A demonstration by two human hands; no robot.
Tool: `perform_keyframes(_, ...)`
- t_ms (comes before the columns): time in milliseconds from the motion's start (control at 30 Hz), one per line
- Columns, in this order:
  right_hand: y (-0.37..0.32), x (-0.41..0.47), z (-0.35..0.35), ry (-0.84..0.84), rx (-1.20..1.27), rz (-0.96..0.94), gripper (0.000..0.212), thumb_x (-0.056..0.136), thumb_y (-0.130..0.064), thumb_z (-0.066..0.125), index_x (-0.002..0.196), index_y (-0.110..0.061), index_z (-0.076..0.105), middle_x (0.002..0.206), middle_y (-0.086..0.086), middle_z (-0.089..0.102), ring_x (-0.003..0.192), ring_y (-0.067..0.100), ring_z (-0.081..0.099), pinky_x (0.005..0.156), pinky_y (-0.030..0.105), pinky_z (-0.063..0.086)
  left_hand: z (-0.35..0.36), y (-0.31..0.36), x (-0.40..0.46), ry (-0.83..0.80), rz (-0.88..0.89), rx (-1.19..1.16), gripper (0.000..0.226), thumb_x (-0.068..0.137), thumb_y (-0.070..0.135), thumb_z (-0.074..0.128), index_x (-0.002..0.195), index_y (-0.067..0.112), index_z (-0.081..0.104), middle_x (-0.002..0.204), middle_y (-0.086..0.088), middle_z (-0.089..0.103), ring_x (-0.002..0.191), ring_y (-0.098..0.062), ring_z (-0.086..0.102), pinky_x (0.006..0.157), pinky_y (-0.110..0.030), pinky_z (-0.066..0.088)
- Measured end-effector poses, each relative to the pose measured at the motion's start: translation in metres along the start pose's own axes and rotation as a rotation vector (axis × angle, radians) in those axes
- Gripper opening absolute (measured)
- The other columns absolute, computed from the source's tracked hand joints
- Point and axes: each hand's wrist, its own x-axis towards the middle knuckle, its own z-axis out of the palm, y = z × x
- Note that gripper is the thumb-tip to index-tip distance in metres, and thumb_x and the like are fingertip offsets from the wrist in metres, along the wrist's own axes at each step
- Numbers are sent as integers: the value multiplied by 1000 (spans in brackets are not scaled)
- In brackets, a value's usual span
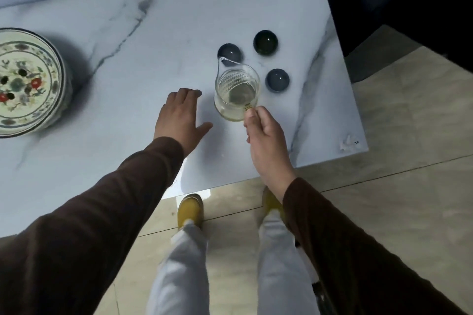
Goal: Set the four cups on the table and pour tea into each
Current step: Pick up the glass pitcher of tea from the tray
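Three small dark cups stand on the white marble table (158, 33): a blue-grey cup (228, 54) at the left, a dark green cup (265, 43) behind, and a blue-grey cup (278, 80) at the right. A fourth cup is not visible. My right hand (263, 133) grips the handle of a glass pitcher (236, 93) holding pale yellow tea, tilted with its spout over the left cup. A thin stream runs from the spout into that cup. My left hand (180, 116) rests flat on the table, fingers spread, just left of the pitcher.
A round painted ceramic tea tray (46, 69) with drain holes sits at the table's far left. The table's right edge and front corner lie close to the cups. Tiled floor and my feet in yellow slippers (190, 210) are below.
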Motion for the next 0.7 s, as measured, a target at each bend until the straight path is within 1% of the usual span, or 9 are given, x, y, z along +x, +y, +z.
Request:
perform_keyframes(100, 7, 16, -34, -51, -6, -35, 27, 97, -45, 41, 71, -39, 44, 58, -17, 45, 58, 8, 40, 62, 42, 42, 10, 23, 9, 39, -36, -14, 67, 77, 32, 75, 133, 9, 47, 128, -14, 51, 116, -36, 45, 96, -44, 42)
perform_keyframes(200, 12, 27, -62, -84, -32, -78, 28, 98, -40, 44, 71, -32, 40, 57, -12, 38, 56, 10, 36, 58, 39, 35, 17, 42, 15, 65, -60, -28, 68, 76, 31, 76, 133, 8, 48, 127, -15, 52, 115, -37, 45, 96, -44, 41)
perform_keyframes(267, 13, 32, -76, -78, -63, -84, 29, 99, -36, 44, 72, -30, 39, 59, -11, 38, 59, 12, 37, 60, 46, 40, 22, 54, 17, 66, -68, -45, 68, 76, 31, 76, 133, 9, 47, 128, -14, 51, 117, -37, 45, 97, -44, 41)
perform_keyframes(333, 12, 34, -85, -70, -89, -95, 25, 101, -34, 43, 76, -29, 42, 62, -11, 41, 63, 13, 39, 67, 50, 45, 25, 62, 19, 71, -67, -62, 69, 76, 30, 76, 134, 9, 46, 130, -13, 50, 118, -36, 44, 98, -44, 41)
perform_keyframes(367, 12, 35, -89, -69, -92, -108, 23, 102, -33, 42, 80, -26, 45, 65, -11, 43, 65, 13, 41, 71, 51, 46, 27, 64, 21, 82, -63, -64, 69, 76, 30, 75, 135, 9, 46, 130, -13, 50, 118, -36, 44, 98, -44, 41)
perform_keyframes(433, 14, 38, -95, -65, -110, -138, 24, 102, -32, 42, 88, -14, 50, 70, -8, 47, 69, 14, 44, 75, 51, 46, 31, 67, 24, 101, -69, -70, 70, 76, 30, 75, 135, 9, 46, 131, -14, 50, 119, -36, 44, 99, -43, 41)
perform_keyframes(500, 16, 44, -101, -64, -124, -168, 27, 102, -32, 42, 91, -10, 52, 71, -8, 47, 70, 15, 44, 72, 49, 45, 34, 69, 26, 117, -88, -78, 70, 76, 30, 75, 135, 9, 46, 131, -13, 49, 119, -35, 44, 99, -43, 41)
perform_keyframes(600, 20, 56, -112, -77, -130, -211, 28, 102, -32, 44, 86, -10, 52, 66, -10, 42, 64, 13, 40, 64, 45, 39, 39, 72, 26, 152, -121, -94, 69, 77, 31, 74, 135, 11, 45, 132, -10, 49, 120, -33, 44, 99, -43, 41)
perform_keyframes(700, 23, 75, -122, -93, -143, -268, 26, 101, -30, 46, 81, -14, 50, 66, -9, 45, 67, 15, 43, 66, 47, 43, 44, 74, 29, 198, -161, -118, 67, 79, 35, 72, 136, 14, 45, 132, -7, 49, 120, -30, 44, 99, -40, 41)
